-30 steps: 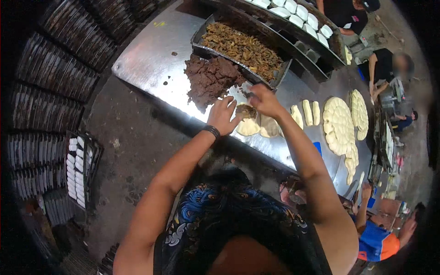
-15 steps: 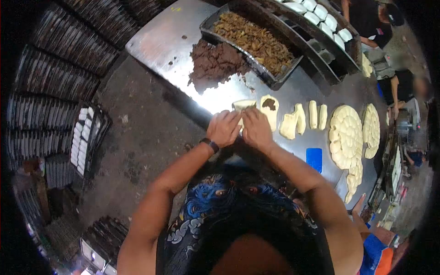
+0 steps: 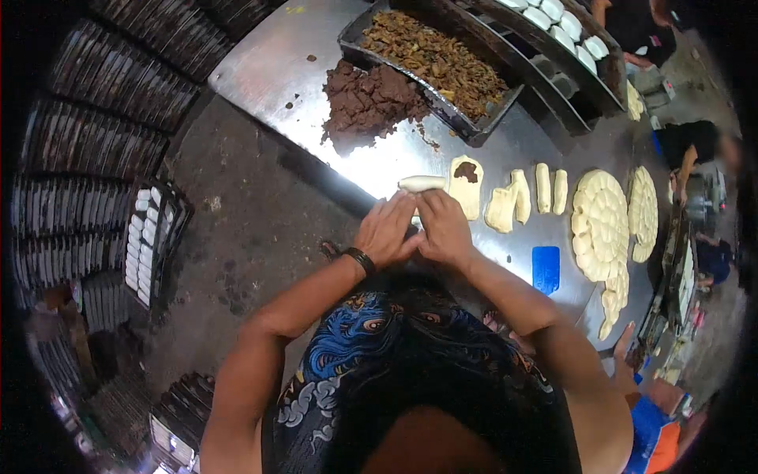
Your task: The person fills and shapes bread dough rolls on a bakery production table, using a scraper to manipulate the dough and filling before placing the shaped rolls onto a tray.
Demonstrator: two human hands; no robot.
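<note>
My left hand (image 3: 387,231), with a black band at the wrist, and my right hand (image 3: 444,227) lie side by side, palms down, at the near edge of the steel table (image 3: 260,71). Their fingertips reach a small rolled piece of dough (image 3: 421,183) that lies just beyond them. To its right is a flat dough piece (image 3: 466,196) with a dab of brown filling (image 3: 467,171) on its far end. More dough strips (image 3: 505,207) (image 3: 543,188) follow to the right.
A heap of brown paste (image 3: 371,99) and a tray of chopped brown filling (image 3: 434,55) sit farther back. Round dough clusters (image 3: 600,221) (image 3: 643,212) and a blue scraper (image 3: 545,269) lie right. Stacked trays (image 3: 87,118) stand left. Other people work at the right (image 3: 687,150) (image 3: 655,426).
My hands came back from the filling to the near table edge and closed the dough into a roll. The roll now lies just past my fingertips.
</note>
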